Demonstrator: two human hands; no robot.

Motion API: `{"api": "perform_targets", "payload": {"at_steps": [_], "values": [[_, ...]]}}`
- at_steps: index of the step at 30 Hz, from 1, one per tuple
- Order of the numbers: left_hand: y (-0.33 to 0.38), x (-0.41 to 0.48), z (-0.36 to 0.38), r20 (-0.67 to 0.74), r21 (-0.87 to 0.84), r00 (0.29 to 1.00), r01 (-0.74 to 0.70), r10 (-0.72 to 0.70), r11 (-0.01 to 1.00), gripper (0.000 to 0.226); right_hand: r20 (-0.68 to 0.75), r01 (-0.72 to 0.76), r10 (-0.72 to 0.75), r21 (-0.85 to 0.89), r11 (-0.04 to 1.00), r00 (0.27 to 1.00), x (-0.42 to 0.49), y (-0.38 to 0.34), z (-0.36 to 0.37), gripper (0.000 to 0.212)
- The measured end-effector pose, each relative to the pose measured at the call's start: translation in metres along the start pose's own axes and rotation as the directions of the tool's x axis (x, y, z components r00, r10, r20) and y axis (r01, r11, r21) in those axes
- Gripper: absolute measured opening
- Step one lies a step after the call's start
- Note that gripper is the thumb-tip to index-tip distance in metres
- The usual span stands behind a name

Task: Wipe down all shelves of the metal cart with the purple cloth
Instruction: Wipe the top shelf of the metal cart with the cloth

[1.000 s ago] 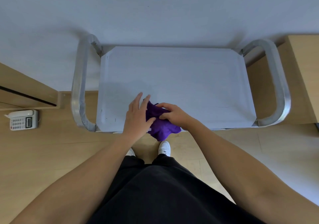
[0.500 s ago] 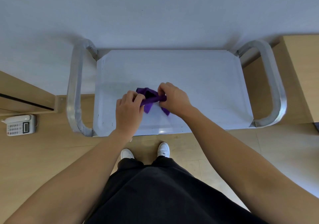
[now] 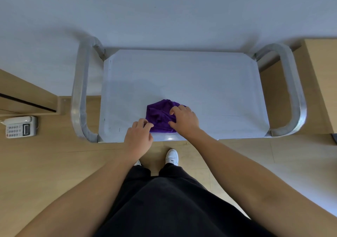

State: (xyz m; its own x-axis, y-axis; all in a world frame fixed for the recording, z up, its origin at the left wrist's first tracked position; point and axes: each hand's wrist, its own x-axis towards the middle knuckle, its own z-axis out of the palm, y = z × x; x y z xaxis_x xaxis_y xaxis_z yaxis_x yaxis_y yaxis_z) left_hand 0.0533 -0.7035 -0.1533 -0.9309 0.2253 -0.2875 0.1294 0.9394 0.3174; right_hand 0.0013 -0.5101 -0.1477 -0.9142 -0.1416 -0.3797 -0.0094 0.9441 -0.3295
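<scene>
The metal cart stands against the wall, and I look straight down on its flat top shelf. A purple cloth lies spread on that shelf near the front edge. My right hand rests on the cloth's right part, fingers bent and gripping the fabric. My left hand is at the cloth's lower left corner, thumb and fingers pinching its edge. The lower shelves are hidden under the top one.
Curved tube handles rise at the cart's left end and right end. A white desk phone sits on the wooden floor at the left. Wooden furniture stands at the right. My white shoe is just below the cart's front edge.
The cloth, bunched between both hands half a second ago, now lies spread flat on the shelf. Both hands have come closer to the front edge.
</scene>
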Motion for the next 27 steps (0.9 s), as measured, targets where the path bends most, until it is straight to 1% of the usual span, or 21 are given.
{"api": "perform_targets", "payload": {"at_steps": [2,4,7,10,12,14,15,16,18,20,22,23,25,27], "values": [[0.004,0.005,-0.001,-0.023,-0.013,1.0,-0.016,0.016,1.0,0.037,0.05,-0.033,0.036,-0.057,0.998,0.998,0.0,0.002,0.003,0.041],[0.007,0.01,-0.002,-0.019,-0.021,0.999,-0.046,0.046,0.999,0.04,0.057,-0.03,0.034,-0.069,0.997,0.998,0.0,0.005,0.006,0.037],[0.01,0.018,-0.002,0.036,-0.004,0.997,-0.074,0.074,0.997,0.046,0.03,-0.028,0.03,-0.049,0.998,0.999,0.004,0.005,0.003,0.023],[0.008,0.02,-0.005,0.037,-0.029,0.997,-0.073,0.074,0.997,0.042,-0.031,-0.003,0.003,-0.01,1.0,1.0,0.01,0.002,-0.005,0.023],[0.006,0.019,-0.008,0.006,-0.061,0.999,-0.047,0.047,0.997,0.037,-0.079,0.017,-0.015,0.025,1.0,0.997,0.014,-0.005,-0.007,0.032],[0.003,0.013,-0.011,-0.027,-0.07,1.0,-0.002,0.0,0.998,0.032,-0.044,-0.029,0.031,0.046,0.998,0.999,0.017,-0.016,-0.002,0.053],[0.001,0.009,-0.012,-0.042,-0.077,0.999,0.02,-0.024,0.997,0.031,-0.006,-0.057,0.057,0.023,0.998,0.998,0.017,-0.021,0.003,0.065],[0.0,0.004,-0.013,-0.054,-0.085,0.998,0.041,-0.046,0.996,0.03,0.028,-0.064,0.065,-0.037,0.997,0.998,0.017,-0.026,0.011,0.074],[-0.002,-0.009,-0.012,-0.067,-0.1,0.994,0.084,-0.091,0.991,0.029,0.05,-0.042,0.053,-0.186,0.982,0.997,0.013,-0.031,0.028,0.08],[-0.003,-0.023,-0.011,-0.087,-0.132,0.987,0.124,-0.136,0.983,0.028,-0.004,-0.035,0.035,-0.265,0.964,0.999,0.009,-0.029,0.04,0.074],[-0.002,-0.036,-0.01,-0.117,-0.163,0.977,0.158,-0.178,0.974,0.027,-0.067,0.02,-0.042,-0.294,0.956,0.997,0.009,-0.027,0.045,0.062],[-0.002,-0.042,-0.009,-0.125,-0.17,0.973,0.172,-0.195,0.97,0.026,-0.063,0.065,-0.087,-0.295,0.953,0.994,0.009,-0.026,0.047,0.056],[-0.003,-0.054,-0.006,-0.131,-0.18,0.969,0.183,-0.208,0.966,0.026,-0.018,0.119,-0.126,-0.224,0.967,0.992,0.007,-0.027,0.048,0.047],[-0.004,-0.065,-0.004,-0.144,-0.189,0.969,0.173,-0.202,0.966,0.024,-0.011,0.1,-0.1,-0.056,0.993,0.995,-0.001,-0.031,0.049,0.042]]}}
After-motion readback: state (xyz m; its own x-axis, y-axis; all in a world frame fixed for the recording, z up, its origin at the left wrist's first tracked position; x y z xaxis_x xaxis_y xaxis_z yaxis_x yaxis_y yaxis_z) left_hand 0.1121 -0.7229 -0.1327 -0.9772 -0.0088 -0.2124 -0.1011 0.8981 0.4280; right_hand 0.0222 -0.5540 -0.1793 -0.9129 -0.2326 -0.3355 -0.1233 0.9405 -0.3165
